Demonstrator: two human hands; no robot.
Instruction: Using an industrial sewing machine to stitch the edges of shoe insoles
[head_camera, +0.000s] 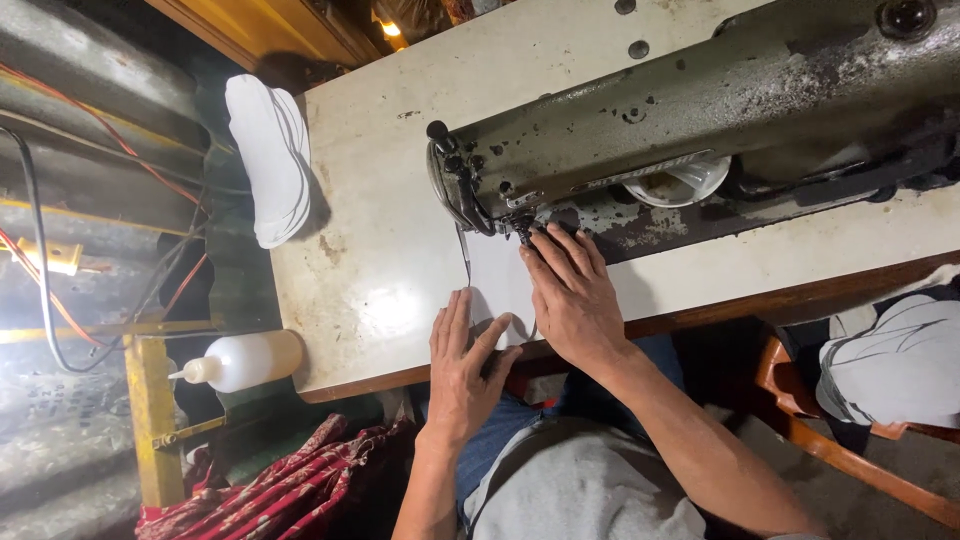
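Observation:
A worn grey-green sewing machine (700, 100) stands on a cream table (370, 220). A white piece of material (495, 275) lies flat under its needle area (522, 228). My right hand (570, 295) presses down on this piece, fingertips close to the needle. My left hand (462, 365) lies flat on the piece's near left corner at the table's front edge, fingers spread. Neither hand grips anything.
A stack of white cut pieces (268, 160) hangs over the table's far left edge. A plastic squeeze bottle (245, 360) lies off the left corner. Red patterned cloth (290, 480) lies below. A wooden chair (820, 420) with white pieces (895, 360) stands at right. Wires (60, 290) run at left.

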